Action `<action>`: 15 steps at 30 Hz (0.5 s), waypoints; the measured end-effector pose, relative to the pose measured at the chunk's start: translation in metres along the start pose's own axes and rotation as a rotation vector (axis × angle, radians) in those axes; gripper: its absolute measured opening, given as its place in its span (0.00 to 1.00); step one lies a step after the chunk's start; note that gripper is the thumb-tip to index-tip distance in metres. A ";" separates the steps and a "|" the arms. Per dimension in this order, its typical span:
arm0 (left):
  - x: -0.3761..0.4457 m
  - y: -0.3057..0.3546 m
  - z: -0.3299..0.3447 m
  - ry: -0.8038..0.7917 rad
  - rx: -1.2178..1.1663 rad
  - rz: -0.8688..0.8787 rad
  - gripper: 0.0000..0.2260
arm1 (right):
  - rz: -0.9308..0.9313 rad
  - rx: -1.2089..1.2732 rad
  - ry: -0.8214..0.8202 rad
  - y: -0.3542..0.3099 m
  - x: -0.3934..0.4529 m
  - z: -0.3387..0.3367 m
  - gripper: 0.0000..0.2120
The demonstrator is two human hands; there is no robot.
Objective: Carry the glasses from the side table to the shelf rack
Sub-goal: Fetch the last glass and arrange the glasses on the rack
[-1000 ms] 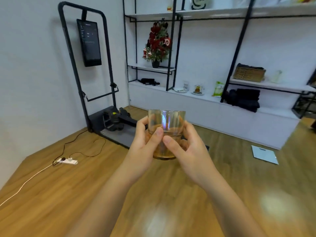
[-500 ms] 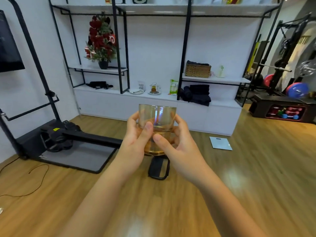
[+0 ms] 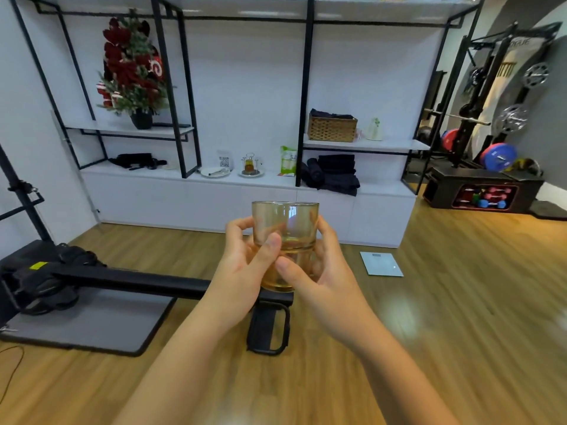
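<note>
An amber-tinted drinking glass (image 3: 285,222) is held upright in front of me at chest height. My left hand (image 3: 245,268) wraps its left side with the thumb across the front. My right hand (image 3: 319,271) cups its right side and base. The glass looks like a stack of two, one nested in the other. The shelf rack (image 3: 308,87), black metal frame with white boards over a low white cabinet, fills the wall straight ahead. On its lower board stands a small glass holder on a plate (image 3: 250,167). The side table is out of view.
A black exercise machine (image 3: 129,280) with a grey mat lies on the wooden floor at left, its foot strap just below my hands. A bathroom scale (image 3: 381,264) lies on the floor to the right. A weight rack (image 3: 491,133) stands far right. Folded dark towels (image 3: 334,176) occupy the cabinet top.
My view has swung right and closer to the shelf rack, which now sits straight ahead. Both hands keep the same hold on the glass.
</note>
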State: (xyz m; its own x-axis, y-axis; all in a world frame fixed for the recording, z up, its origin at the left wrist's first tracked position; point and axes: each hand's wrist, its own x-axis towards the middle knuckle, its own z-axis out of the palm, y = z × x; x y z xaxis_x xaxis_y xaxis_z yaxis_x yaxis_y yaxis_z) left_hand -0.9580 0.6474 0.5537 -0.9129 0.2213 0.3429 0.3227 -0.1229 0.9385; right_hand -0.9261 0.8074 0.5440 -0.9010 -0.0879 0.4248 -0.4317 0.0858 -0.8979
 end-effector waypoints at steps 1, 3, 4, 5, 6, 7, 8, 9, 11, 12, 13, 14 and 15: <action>0.010 -0.005 0.001 0.000 0.005 -0.003 0.26 | 0.001 -0.002 0.003 0.006 0.008 -0.004 0.37; 0.031 -0.018 0.003 0.000 0.005 -0.005 0.24 | 0.000 -0.009 0.013 0.019 0.024 -0.012 0.36; 0.041 -0.024 0.005 -0.001 0.003 -0.007 0.24 | 0.001 -0.010 0.018 0.027 0.033 -0.017 0.36; 0.051 -0.030 0.006 -0.002 -0.001 -0.014 0.25 | 0.003 -0.011 0.022 0.034 0.041 -0.022 0.36; 0.062 -0.036 0.008 -0.002 -0.007 -0.022 0.26 | 0.004 -0.014 0.025 0.042 0.049 -0.028 0.37; 0.073 -0.043 0.010 -0.004 -0.014 -0.033 0.27 | 0.002 -0.018 0.026 0.050 0.058 -0.033 0.37; 0.084 -0.049 0.012 -0.007 -0.021 -0.046 0.27 | 0.000 -0.021 0.025 0.058 0.067 -0.039 0.37; 0.095 -0.056 0.015 -0.010 -0.029 -0.059 0.27 | 0.001 -0.021 0.024 0.067 0.076 -0.045 0.37; 0.121 -0.069 0.021 -0.012 -0.037 -0.081 0.27 | 0.009 -0.006 0.028 0.083 0.097 -0.059 0.37; 0.135 -0.075 0.025 -0.011 -0.032 -0.086 0.28 | 0.008 0.000 0.031 0.091 0.109 -0.067 0.38; 0.151 -0.080 0.030 -0.007 -0.022 -0.091 0.30 | 0.006 0.006 0.030 0.099 0.123 -0.077 0.39; 0.167 -0.085 0.036 0.001 -0.009 -0.096 0.31 | 0.004 0.012 0.023 0.106 0.137 -0.086 0.39; 0.184 -0.090 0.041 0.011 0.003 -0.101 0.31 | 0.003 0.019 0.015 0.113 0.153 -0.096 0.40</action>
State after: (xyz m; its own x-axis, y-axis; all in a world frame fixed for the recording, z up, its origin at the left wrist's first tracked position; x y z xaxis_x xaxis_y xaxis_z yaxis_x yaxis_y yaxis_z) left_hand -1.1447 0.7391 0.5344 -0.9436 0.2220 0.2457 0.2293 -0.0971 0.9685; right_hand -1.1164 0.8991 0.5188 -0.9027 -0.0733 0.4239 -0.4285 0.0672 -0.9010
